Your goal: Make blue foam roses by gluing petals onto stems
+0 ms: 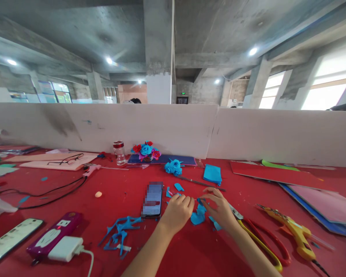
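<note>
My left hand [178, 211] is closed over the red table, and whatever its fingers hold is hidden behind the knuckles. Close to its right, my right hand [217, 207] pinches the tip of a small blue paper piece [200, 201] between thumb and forefinger. Loose blue paper petals [197, 218] lie below and between the hands, with another blue scrap [179, 187] just beyond them. A phone [152, 200] with a lit, blurred screen rests left of my left hand. Scissors [259, 234] with red and yellow handles lie partly beneath my right forearm.
Blue paper flowers [173, 167], a stack of blue paper [212, 174] and a flower arrangement [146, 151] stand toward the white partition [132, 123]. A yellow glue gun [294, 231] lies at right. Blue offcuts [121, 232] and a purple power strip [56, 234] lie at left.
</note>
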Tool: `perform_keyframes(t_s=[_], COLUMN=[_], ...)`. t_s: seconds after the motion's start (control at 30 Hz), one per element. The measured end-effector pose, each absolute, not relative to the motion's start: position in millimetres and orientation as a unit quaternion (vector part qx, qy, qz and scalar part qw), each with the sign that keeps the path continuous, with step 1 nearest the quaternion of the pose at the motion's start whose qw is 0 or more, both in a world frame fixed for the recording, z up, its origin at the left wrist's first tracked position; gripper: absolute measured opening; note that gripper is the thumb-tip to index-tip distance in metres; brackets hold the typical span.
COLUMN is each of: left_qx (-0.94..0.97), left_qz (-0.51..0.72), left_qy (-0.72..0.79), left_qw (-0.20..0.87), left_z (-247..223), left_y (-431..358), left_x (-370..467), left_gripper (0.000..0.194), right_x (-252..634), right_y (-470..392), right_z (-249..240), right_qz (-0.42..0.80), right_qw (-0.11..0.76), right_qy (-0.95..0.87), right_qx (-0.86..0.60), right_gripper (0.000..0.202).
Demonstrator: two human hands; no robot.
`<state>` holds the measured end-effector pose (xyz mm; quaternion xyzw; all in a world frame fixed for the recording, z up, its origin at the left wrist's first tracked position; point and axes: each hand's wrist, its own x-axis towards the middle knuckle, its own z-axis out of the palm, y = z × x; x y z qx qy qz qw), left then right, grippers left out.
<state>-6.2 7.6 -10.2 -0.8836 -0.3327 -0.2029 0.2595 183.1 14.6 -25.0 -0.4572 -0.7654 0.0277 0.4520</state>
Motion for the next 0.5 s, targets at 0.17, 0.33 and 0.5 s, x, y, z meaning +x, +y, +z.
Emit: perform_keyframes(t_s=[0.17, 0.33, 0.5], left_qx=[-0.884, -0.885, -0.887], left_qz=[-0.197, -0.192, -0.182], left_qy=[-0.323, -0.323, -0.321], left_qw=[0.275, 0.277, 0.277], left_z=[-9.8, -9.1, -9.9], left_y=[7.1, 6.7, 6.4], left_x=[-6.3, -5.6, -5.0], left_gripper=[0.021, 0.020, 0.020], right_x=[183.9, 186.4, 188.5], right_y=[13.5, 15.0, 17.5], right_z=[-24.2, -26.9, -30.1], right_qz=[0.014, -0.007, 0.001], right_qw=[0.439, 0.422, 0.408], right_qy=[-0.775, -0.789, -0.794], right_qx=[-0.454, -0.447, -0.450], right_gripper=[0.014, 0.016, 0.014])
